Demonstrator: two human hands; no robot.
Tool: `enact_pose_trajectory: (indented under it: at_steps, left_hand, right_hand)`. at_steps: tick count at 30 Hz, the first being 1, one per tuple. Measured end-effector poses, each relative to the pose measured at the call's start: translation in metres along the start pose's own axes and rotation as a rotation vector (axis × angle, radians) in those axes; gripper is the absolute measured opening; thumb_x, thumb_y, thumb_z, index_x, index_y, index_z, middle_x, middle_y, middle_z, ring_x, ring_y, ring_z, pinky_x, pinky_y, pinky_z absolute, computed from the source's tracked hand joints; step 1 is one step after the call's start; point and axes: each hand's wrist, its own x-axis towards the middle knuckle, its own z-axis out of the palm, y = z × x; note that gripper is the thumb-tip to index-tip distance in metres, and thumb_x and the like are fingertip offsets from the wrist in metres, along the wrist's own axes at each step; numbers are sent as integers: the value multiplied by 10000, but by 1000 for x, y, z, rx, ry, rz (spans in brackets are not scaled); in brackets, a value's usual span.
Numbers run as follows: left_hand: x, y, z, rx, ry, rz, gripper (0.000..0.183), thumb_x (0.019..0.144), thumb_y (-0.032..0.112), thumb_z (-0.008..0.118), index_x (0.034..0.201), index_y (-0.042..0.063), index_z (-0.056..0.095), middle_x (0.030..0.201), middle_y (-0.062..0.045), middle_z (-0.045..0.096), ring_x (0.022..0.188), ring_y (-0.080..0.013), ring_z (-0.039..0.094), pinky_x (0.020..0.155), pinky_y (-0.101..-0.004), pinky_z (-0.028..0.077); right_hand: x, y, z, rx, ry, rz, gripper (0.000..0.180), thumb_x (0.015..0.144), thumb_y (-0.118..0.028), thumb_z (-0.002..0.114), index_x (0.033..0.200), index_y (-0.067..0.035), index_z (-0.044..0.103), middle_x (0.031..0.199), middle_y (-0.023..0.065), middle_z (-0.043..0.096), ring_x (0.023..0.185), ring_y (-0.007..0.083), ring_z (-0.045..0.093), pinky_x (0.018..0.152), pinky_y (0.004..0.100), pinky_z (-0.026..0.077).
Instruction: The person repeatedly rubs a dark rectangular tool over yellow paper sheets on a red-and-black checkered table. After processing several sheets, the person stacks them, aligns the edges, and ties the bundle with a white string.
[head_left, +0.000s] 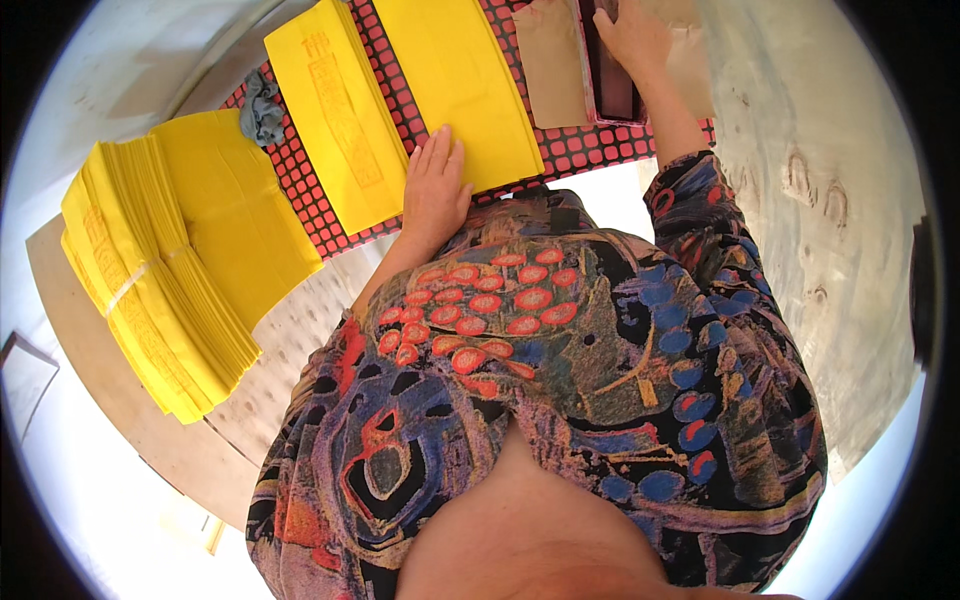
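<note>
My left hand (437, 184) lies with its fingers on the lower left edge of a stack of plain yellow sheets (465, 90). Left of it is a stack of folded yellow sheets stamped with red characters (334, 112). At the top right my right hand (637, 34) reaches to a dark-red, open rectangular tray (621, 97) on brown paper (551, 67). Its thumb shows at the tray's left side; the other fingers are partly cut off by the picture's edge, so whether they hold something is hidden.
A red-and-black patterned cloth (592, 146) covers the work surface. A crumpled grey cloth (262, 109) lies at the left. Farther left, a thick banded bundle of stamped yellow sheets (150, 277) rests beside more yellow sheets (232, 202) on a pale wooden board (71, 300).
</note>
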Motion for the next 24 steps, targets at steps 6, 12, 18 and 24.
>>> enact_pose_trajectory:
  at_steps: [6, 12, 18, 24]
  left_hand:
    - [4, 3, -1, 27, -39, -43, 645, 768, 114, 715, 1343, -36, 465, 1485, -239, 383, 1382, -382, 368, 1140, -504, 293]
    - [-7, 0, -2, -6, -12, -71, 653, 766, 110, 716, 1349, -41, 465, 1488, -236, 389, 1382, -376, 376, 1141, -504, 294]
    - [-25, -6, 0, -42, 32, -88, 657, 762, 106, 718, 1352, -42, 470, 1479, -234, 407, 1378, -372, 390, 1139, -504, 299]
    - [-32, -11, 3, -45, 94, -75, 637, 772, 99, 702, 1348, -45, 469, 1467, -232, 422, 1363, -378, 410, 1125, -514, 321]
  right_hand:
    - [9, 5, -21, 20, -177, 125, 455, 837, -451, 641, 1056, -53, 622, 999, 175, 694, 921, 370, 661, 785, 477, 512]
    - [-1, -10, -24, 50, -99, 94, 421, 833, -408, 649, 1020, -32, 610, 924, 185, 687, 877, 372, 660, 773, 478, 513]
    - [-1, -15, -14, 58, -97, 15, 362, 827, -354, 648, 938, -18, 569, 834, 193, 677, 809, 391, 659, 728, 491, 517]
    - [-4, -18, -7, 31, -83, -1, 379, 840, -367, 641, 969, -18, 574, 857, 209, 672, 826, 407, 654, 731, 505, 514]
